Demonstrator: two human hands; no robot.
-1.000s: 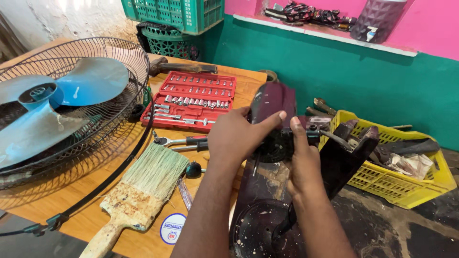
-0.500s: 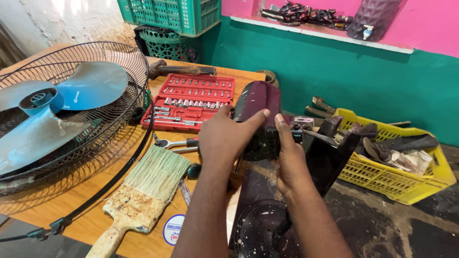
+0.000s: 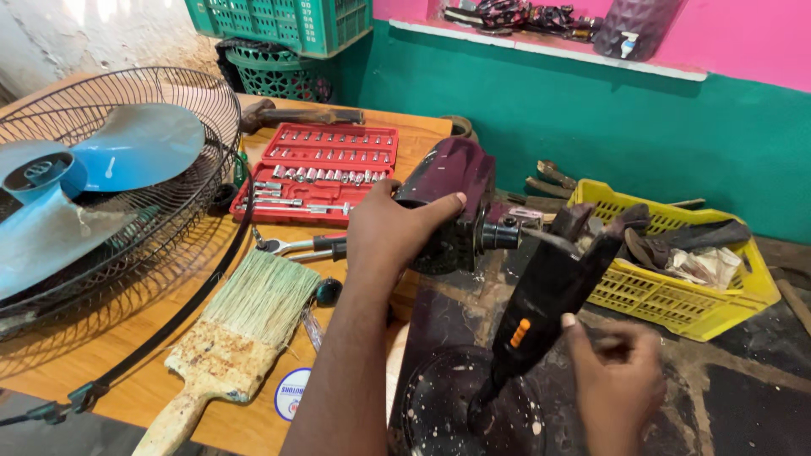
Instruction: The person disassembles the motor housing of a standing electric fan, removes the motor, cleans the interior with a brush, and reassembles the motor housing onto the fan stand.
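My left hand (image 3: 389, 232) grips a dark maroon fan motor housing (image 3: 452, 181) from its left side, thumb on top, holding it at the table's right edge. A short black shaft end (image 3: 500, 235) sticks out of it to the right. Below it leans the fan's black neck (image 3: 549, 295) with an orange switch (image 3: 519, 332), rising from a dusty round dark base (image 3: 448, 405). My right hand (image 3: 621, 384) is low at the right, fingers curled and blurred, thumb tip beside the black neck, holding nothing that I can see.
On the wooden table (image 3: 169, 388) lie a wire fan guard with blue blades (image 3: 127, 152), an open red socket set (image 3: 321, 169), a ratchet (image 3: 296, 245), a worn paintbrush (image 3: 245, 329) and a black cable (image 3: 169, 329). A yellow basket (image 3: 676, 295) of parts sits right; green crates (image 3: 287, 25) behind.
My right hand has let go of the motor housing and dropped down to the lower right beside the black neck. My left hand still holds the housing.
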